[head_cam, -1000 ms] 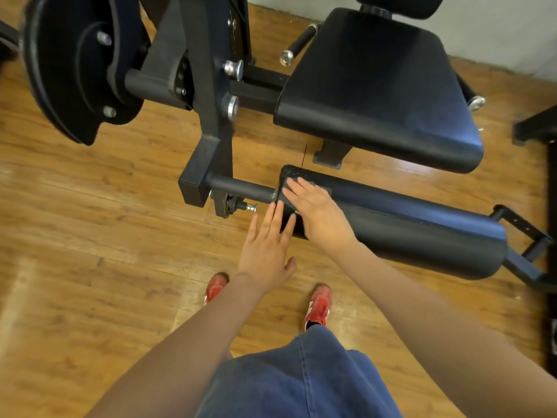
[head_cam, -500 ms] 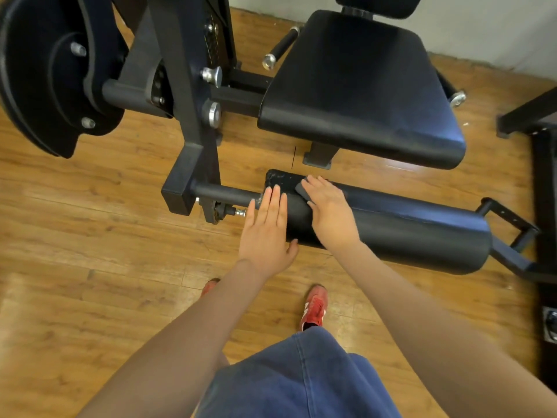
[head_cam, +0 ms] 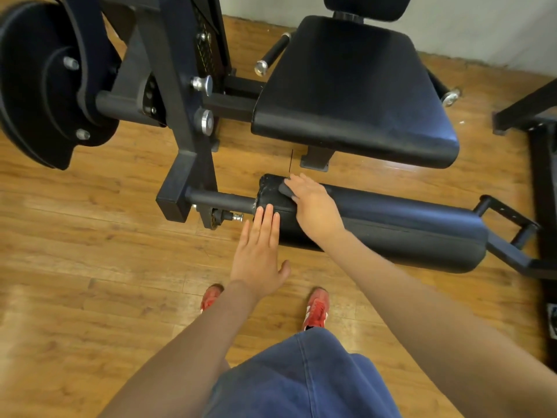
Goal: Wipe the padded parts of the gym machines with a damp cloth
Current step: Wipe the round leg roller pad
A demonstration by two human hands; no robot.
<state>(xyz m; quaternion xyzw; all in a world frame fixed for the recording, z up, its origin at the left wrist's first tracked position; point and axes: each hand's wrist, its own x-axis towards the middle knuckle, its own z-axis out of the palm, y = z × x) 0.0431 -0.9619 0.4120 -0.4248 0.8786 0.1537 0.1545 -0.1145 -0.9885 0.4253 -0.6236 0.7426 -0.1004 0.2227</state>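
A long black padded roller (head_cam: 391, 224) lies across the middle of the view, fixed to a black machine frame. My right hand (head_cam: 313, 206) lies flat on the roller's left end and presses a dark grey cloth (head_cam: 284, 190) against the pad; only a corner of the cloth shows under the fingers. My left hand (head_cam: 260, 251) is held flat with straight fingers, fingertips touching the roller's near left side. Above the roller sits the black padded seat (head_cam: 355, 95).
The machine's upright post (head_cam: 187, 116) and round black cam plate (head_cam: 45, 86) stand at the left. A steel bar and pin (head_cam: 223, 203) stick out left of the roller. Another black frame (head_cam: 542, 152) runs along the right edge. Wooden floor and my red shoes lie below.
My right hand with the cloth has slid a little from the roller's left end along the top. My left hand has come forward until its fingertips reach the pad.
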